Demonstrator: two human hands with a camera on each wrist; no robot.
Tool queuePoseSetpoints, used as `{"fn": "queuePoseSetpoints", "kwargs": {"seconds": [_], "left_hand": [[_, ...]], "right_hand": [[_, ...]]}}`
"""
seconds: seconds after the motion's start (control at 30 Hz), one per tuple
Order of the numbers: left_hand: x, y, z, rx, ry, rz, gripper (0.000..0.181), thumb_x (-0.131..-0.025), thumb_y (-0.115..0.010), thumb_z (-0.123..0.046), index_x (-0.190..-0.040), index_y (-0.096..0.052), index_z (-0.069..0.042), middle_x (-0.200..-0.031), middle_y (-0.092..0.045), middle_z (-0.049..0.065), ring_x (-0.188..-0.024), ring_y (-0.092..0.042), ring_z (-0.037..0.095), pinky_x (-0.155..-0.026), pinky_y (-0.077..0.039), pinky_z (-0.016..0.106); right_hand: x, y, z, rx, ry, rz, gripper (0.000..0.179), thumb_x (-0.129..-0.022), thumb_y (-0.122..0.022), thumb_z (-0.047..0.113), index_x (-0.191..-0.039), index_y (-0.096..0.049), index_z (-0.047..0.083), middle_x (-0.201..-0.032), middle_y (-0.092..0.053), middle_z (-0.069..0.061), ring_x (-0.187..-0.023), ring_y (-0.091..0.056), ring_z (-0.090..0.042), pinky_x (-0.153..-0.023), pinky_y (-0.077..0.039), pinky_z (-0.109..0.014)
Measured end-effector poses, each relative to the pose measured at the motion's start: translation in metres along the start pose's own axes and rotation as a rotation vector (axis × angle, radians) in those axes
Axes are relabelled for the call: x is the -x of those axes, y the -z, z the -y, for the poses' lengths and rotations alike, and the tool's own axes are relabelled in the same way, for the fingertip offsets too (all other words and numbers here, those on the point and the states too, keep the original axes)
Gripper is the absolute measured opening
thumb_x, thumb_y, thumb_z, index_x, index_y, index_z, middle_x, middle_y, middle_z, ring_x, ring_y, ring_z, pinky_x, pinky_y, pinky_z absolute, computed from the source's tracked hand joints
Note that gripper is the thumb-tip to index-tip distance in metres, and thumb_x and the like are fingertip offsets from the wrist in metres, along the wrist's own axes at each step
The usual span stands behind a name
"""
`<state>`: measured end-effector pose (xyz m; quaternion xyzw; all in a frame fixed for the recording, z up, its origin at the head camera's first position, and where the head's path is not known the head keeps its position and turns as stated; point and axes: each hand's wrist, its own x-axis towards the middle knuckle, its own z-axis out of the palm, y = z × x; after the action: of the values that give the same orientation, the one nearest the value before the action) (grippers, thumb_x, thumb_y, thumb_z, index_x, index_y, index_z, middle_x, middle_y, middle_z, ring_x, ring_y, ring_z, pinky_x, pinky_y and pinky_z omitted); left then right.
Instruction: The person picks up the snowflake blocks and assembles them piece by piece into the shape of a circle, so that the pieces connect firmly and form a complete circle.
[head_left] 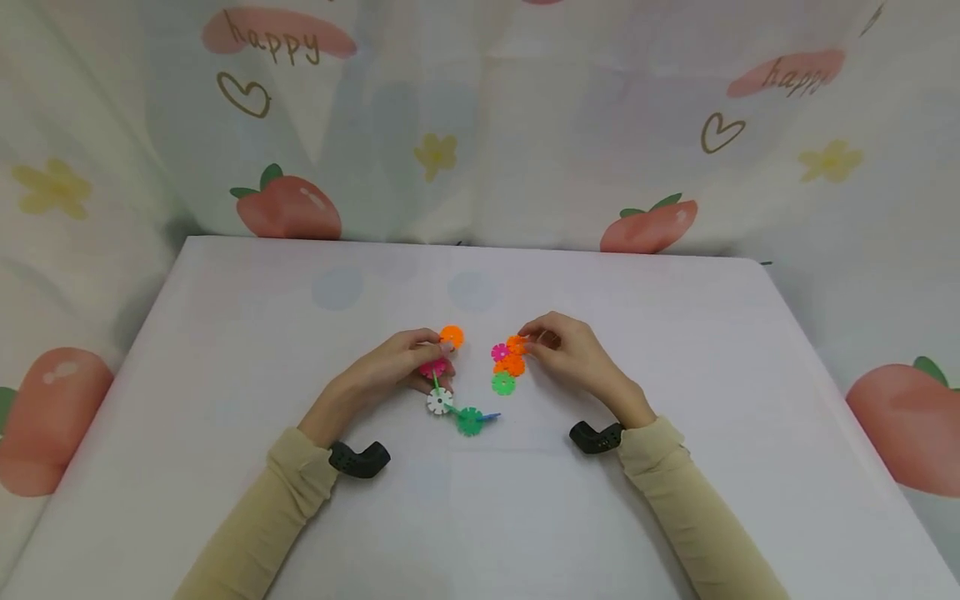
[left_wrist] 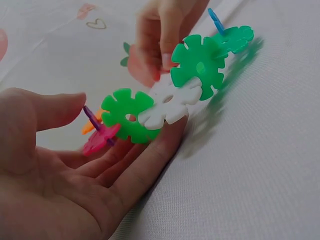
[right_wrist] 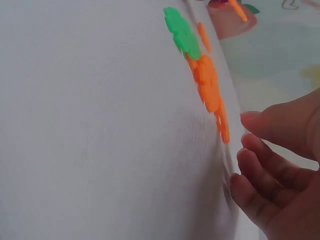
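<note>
My left hand (head_left: 405,358) holds a chain of interlocking plastic snowflake discs (head_left: 470,422). In the left wrist view the chain rests along the fingers, with the thumb tip by a purple disc (left_wrist: 92,118) seen edge-on. A pink disc (left_wrist: 101,140), a green disc (left_wrist: 128,114), a white disc (left_wrist: 170,104) and more green discs follow, then a blue disc (left_wrist: 216,21) at the far end. An orange disc (head_left: 452,337) shows at the fingertips. My right hand (head_left: 572,350) is beside loose orange discs (head_left: 512,365); its fingers are slightly bent, with nothing visible between them.
Among the loose discs lie a pink disc (head_left: 500,352) and a light green disc (head_left: 504,383). They are on a white-covered table (head_left: 480,517). Behind it hangs a printed curtain (head_left: 510,125) with peaches and hearts. Black wrist cameras (head_left: 360,460) sit at both cuffs.
</note>
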<state>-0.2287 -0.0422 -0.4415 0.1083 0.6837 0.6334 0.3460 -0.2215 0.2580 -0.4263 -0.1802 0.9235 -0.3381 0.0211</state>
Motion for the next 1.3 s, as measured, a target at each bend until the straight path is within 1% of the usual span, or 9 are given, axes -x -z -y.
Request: {"fn": "queuePoseSetpoints", "kwargs": {"seconds": [0.07,0.17,0.27,0.43,0.67,0.73,0.93,1.13,1.3], "left_hand": [[0.0005,0.0005,0.0009,0.007,-0.005,0.000,0.035,-0.109,-0.051,-0.027,-0.124,-0.055,0.004,-0.104,-0.072,0.016,-0.085,-0.074,0.021,-0.073,-0.060,0.027],[0.0013,0.0014,0.0019,0.000,-0.014,-0.006,0.036,-0.110,-0.048,-0.027,-0.126,-0.057,0.004,-0.100,-0.072,0.013,-0.085,-0.075,0.021,-0.073,-0.060,0.027],[0.0010,0.0017,0.0023,-0.001,-0.016,-0.010,0.036,-0.110,-0.047,-0.027,-0.127,-0.057,0.003,-0.096,-0.072,0.011,-0.085,-0.076,0.021,-0.072,-0.060,0.027],[-0.0002,0.0011,0.0028,0.021,-0.007,-0.015,0.033,-0.109,-0.050,-0.025,-0.124,-0.058,0.004,-0.092,-0.071,0.011,-0.083,-0.076,0.022,-0.071,-0.061,0.028],[0.0000,0.0011,0.0046,0.068,0.007,-0.013,0.031,-0.110,-0.050,-0.022,-0.119,-0.057,0.006,-0.090,-0.070,0.012,-0.086,-0.078,0.027,-0.078,-0.063,0.035],[0.0006,0.0014,0.0044,0.070,0.005,-0.011,0.031,-0.110,-0.049,-0.022,-0.119,-0.057,0.006,-0.089,-0.070,0.011,-0.086,-0.078,0.027,-0.078,-0.063,0.035],[0.0010,0.0014,0.0040,0.074,-0.009,-0.009,0.031,-0.110,-0.048,-0.022,-0.118,-0.057,0.007,-0.088,-0.070,0.011,-0.085,-0.078,0.026,-0.078,-0.063,0.035],[0.0003,0.0015,0.0040,0.074,-0.010,-0.011,0.031,-0.110,-0.049,-0.022,-0.117,-0.057,0.006,-0.087,-0.070,0.011,-0.085,-0.078,0.026,-0.078,-0.063,0.034],[0.0001,0.0006,0.0039,0.074,-0.010,-0.009,0.031,-0.110,-0.048,-0.022,-0.119,-0.056,0.007,-0.086,-0.070,0.010,-0.084,-0.078,0.025,-0.078,-0.063,0.034]], "right_hand": [[0.0014,0.0001,-0.0031,0.017,0.005,0.013,0.024,-0.092,-0.072,0.004,-0.115,-0.073,0.002,-0.102,-0.070,-0.011,-0.088,-0.063,-0.023,-0.082,-0.054,-0.035],[0.0016,0.0004,-0.0057,0.032,0.007,0.057,0.032,-0.090,-0.075,0.004,-0.121,-0.069,-0.001,-0.104,-0.067,-0.013,-0.089,-0.062,-0.024,-0.081,-0.054,-0.036],[0.0004,0.0015,-0.0057,0.036,0.009,0.095,0.038,-0.089,-0.078,0.006,-0.125,-0.067,-0.002,-0.104,-0.065,-0.014,-0.089,-0.061,-0.025,-0.081,-0.053,-0.036],[-0.0013,0.0022,-0.0049,0.040,0.013,0.113,0.034,-0.088,-0.080,0.008,-0.120,-0.070,0.000,-0.101,-0.064,-0.013,-0.087,-0.060,-0.024,-0.079,-0.052,-0.035],[-0.0018,0.0011,-0.0074,0.031,0.003,0.116,0.022,-0.090,-0.079,0.009,-0.109,-0.071,0.001,-0.101,-0.065,-0.011,-0.086,-0.058,-0.022,-0.077,-0.049,-0.029],[-0.0025,0.0006,-0.0081,0.026,0.007,0.116,0.022,-0.091,-0.078,0.010,-0.109,-0.070,0.001,-0.101,-0.065,-0.011,-0.086,-0.057,-0.021,-0.077,-0.048,-0.028],[-0.0060,-0.0014,-0.0052,0.037,0.022,0.121,0.030,-0.090,-0.079,0.014,-0.116,-0.070,0.003,-0.100,-0.064,-0.010,-0.082,-0.054,-0.019,-0.075,-0.047,-0.028],[-0.0074,-0.0022,0.0003,0.043,-0.033,0.137,0.023,-0.088,-0.079,0.013,-0.108,-0.071,0.005,-0.097,-0.062,-0.009,-0.078,-0.051,-0.018,-0.071,-0.044,-0.028],[-0.0067,-0.0018,0.0002,0.005,-0.095,0.137,0.024,-0.086,-0.081,0.013,-0.104,-0.069,0.005,-0.088,-0.059,-0.007,-0.079,-0.052,-0.019,-0.070,-0.043,-0.028]]}}
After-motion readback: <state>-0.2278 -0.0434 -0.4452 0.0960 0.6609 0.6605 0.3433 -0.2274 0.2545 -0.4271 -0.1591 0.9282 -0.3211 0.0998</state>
